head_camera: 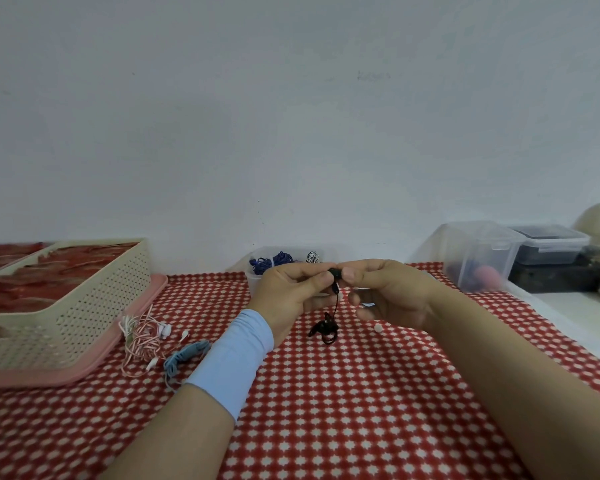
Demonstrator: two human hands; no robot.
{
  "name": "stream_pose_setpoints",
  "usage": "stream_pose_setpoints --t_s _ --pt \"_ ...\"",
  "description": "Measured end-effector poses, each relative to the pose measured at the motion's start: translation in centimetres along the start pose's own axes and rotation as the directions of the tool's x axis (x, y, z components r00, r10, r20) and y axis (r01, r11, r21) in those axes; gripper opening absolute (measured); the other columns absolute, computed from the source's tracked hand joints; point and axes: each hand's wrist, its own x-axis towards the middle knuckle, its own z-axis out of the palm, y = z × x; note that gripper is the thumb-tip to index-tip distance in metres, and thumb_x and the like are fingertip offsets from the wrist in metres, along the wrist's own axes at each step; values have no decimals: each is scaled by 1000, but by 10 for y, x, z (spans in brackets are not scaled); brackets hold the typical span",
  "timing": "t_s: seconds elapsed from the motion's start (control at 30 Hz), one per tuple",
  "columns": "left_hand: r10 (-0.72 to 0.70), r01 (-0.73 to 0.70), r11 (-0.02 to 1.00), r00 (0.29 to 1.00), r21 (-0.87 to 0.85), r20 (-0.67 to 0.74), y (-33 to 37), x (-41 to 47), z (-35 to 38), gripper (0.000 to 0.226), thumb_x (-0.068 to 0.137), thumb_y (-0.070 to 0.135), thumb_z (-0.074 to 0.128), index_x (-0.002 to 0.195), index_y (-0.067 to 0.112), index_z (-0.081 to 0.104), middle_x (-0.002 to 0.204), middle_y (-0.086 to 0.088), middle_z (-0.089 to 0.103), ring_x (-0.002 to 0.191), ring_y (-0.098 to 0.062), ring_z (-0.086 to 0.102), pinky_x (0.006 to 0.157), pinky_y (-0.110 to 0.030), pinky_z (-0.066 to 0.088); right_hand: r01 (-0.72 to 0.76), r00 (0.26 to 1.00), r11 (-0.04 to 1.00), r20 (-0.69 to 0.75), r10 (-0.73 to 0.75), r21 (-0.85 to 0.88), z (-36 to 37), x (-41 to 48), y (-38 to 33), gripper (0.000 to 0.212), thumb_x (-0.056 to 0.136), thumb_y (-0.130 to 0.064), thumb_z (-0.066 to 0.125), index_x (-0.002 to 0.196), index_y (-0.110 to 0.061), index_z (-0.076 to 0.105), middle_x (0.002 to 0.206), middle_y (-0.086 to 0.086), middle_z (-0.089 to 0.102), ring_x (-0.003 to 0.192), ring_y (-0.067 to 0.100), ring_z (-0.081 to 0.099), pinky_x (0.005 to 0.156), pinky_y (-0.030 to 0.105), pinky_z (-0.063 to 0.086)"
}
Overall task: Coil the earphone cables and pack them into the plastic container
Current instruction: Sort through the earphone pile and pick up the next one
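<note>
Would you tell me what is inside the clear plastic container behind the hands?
Coiled blue earphone cables and a black-and-white coil show; the left hand covers the rest.

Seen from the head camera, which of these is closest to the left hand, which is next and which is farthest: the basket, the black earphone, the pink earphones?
1. Black earphone: pinched in the left hand, dangling below it.
2. Pink earphones: lying off to its left.
3. Basket: farthest, at the far left.
</note>
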Motion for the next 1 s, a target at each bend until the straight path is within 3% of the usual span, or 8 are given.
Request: stream_pose_setpoints --t_s 0.13,0.33,0.5,0.67,0.8,0.9,1.0 --pt "-5 4 1000 1000 21 19 -1 -1 0 25 88 2 63 111 -4 70 111 -22 70 96 -26 69 77 -33 61 -26 1000 1000 -8 26 -4 0 -1 0 40 76 -22 75 114 -9 78 75 -1 69 58 9 56 51 23 55" --pt "-40 41 999 998 -34 47 0 0 2 25 79 14 67 102 7 74 102 -11 74 96 -23 70 80 -33 60 -23 998 999 56 20 42 -2 -3 -2 42 81 -22 72 120 -8 75 82 0 67 64 8 60 55 23 59" --pt "-39 39 999 998 1 53 1 0 -1 27 82 10 67 107 2 72 106 -17 72 97 -27 69 76 -33 61 -12 1000 1000 -19 13 22 1 -1 1 41 77 -17 74 115 -2 74 72 2 66 58 9 59 56 26 60" --pt "-26 26 999 1000 34 8 0 1 -8 17 90 0 62 100 5 74 97 -9 75 89 -20 72 70 -25 58 20 994 1000 -112 -20 2 7 6 7 32 84 -14 74 113 0 75 79 6 70 58 11 62 57 30 61" --pt "-16 19 998 999 52 -51 -4 2 -7 20 87 0 66 107 -1 72 103 -20 72 86 -20 72 70 -27 59 40 993 998 -109 -46 -56 3 2 1 17 92 -13 70 103 -6 79 96 15 75 67 16 67 60 31 62" --pt "-2 6 997 998 72 -57 -6 2 -6 18 86 -4 67 98 6 75 99 -15 74 86 -22 73 70 -27 59 53 990 992 -122 -66 -113 -1 2 0 19 94 -15 69 108 -4 77 107 17 76 71 20 68 61 32 61" --pt "29 -19 990 997 141 -66 -6 2 -5 20 81 -8 71 99 0 73 96 -12 75 86 -23 74 70 -27 60 78 981 981 -159 -107 -179 1 3 4 19 90 -12 75 107 -6 78 104 17 76 70 21 68 61 33 59"
